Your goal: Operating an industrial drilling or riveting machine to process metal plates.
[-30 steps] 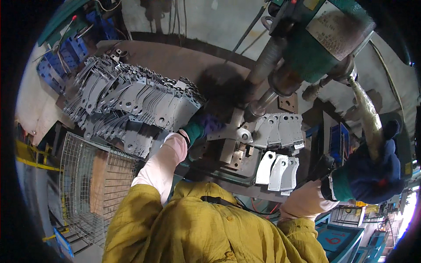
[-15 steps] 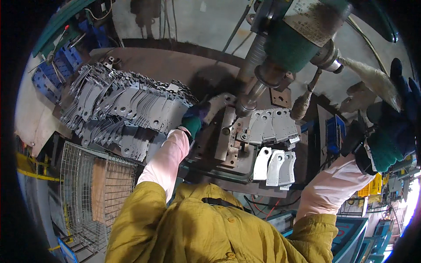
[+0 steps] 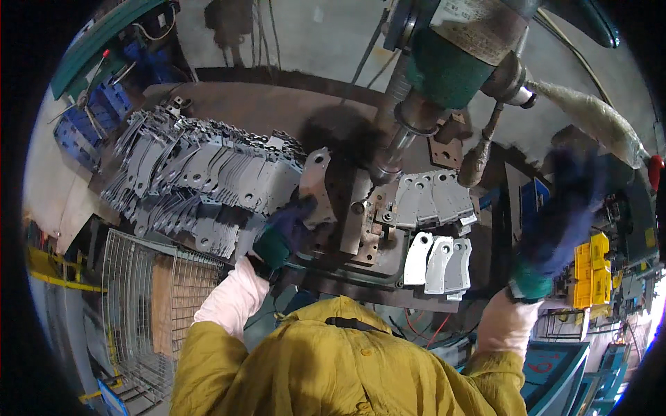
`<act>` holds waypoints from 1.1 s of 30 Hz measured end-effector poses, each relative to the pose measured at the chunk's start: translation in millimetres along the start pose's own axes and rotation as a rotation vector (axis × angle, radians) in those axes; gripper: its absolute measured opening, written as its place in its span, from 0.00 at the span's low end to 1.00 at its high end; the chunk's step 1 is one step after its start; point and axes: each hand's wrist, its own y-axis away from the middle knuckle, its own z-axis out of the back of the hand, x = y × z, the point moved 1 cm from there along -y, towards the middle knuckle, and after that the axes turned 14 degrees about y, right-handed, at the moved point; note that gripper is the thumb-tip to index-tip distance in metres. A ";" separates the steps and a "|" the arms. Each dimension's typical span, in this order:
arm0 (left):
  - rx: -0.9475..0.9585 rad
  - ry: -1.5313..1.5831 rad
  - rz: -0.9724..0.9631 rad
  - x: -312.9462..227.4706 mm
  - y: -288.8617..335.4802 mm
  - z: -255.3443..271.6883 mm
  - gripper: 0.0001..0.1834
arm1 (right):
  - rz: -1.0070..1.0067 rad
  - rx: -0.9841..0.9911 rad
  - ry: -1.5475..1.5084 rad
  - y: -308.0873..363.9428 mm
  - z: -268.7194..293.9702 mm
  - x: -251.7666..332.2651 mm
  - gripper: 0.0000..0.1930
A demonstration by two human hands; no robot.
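Note:
My left hand (image 3: 286, 230), in a dark blue and green glove, is closed on the lower end of a curved grey metal plate (image 3: 316, 186) with a hole near its top. The plate stands tilted between a large stack of like plates (image 3: 208, 170) and the steel fixture block (image 3: 355, 220). Above that fixture hangs the drill press spindle (image 3: 388, 163), apart from the held plate. My right hand (image 3: 560, 218), gloved the same way, is smeared by motion at the right, below the press's wrapped lever (image 3: 590, 118); its fingers cannot be made out.
Right of the fixture lie two groups of plates, a grey one (image 3: 433, 197) and a brighter one (image 3: 437, 263) nearer me. A wire basket (image 3: 128, 298) stands at the lower left. Yellow bins (image 3: 591, 272) and a blue bin (image 3: 533, 204) are at the right.
My left hand has drawn back toward me and left, bringing the curved plate away from beside the fixture. My right hand has moved left, away from the press lever's side.

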 end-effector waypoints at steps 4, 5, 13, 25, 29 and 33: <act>0.299 -1.299 -0.597 17.2 32.7 6.6 0.26 | -0.350 0.774 -0.298 96.2 -50.6 46.2 0.40; 0.387 -1.615 -0.839 23.2 35.7 5.7 0.26 | -0.209 0.750 -0.334 124.5 -65.2 53.0 0.40; -0.012 -0.218 0.203 59.1 46.9 -38.9 0.22 | -0.181 1.009 -0.264 181.0 -112.4 91.6 0.43; 0.370 -2.193 -0.789 0.6 9.3 -43.8 0.44 | -0.142 1.261 -0.137 224.9 -148.5 37.9 0.44; 0.398 -2.276 -0.611 24.0 -28.3 -17.0 0.41 | -0.143 1.214 -0.199 213.6 -139.1 33.9 0.42; 0.344 -2.304 -0.334 32.0 -46.7 -9.0 0.32 | -0.276 0.880 -0.323 183.5 -113.4 -0.9 0.41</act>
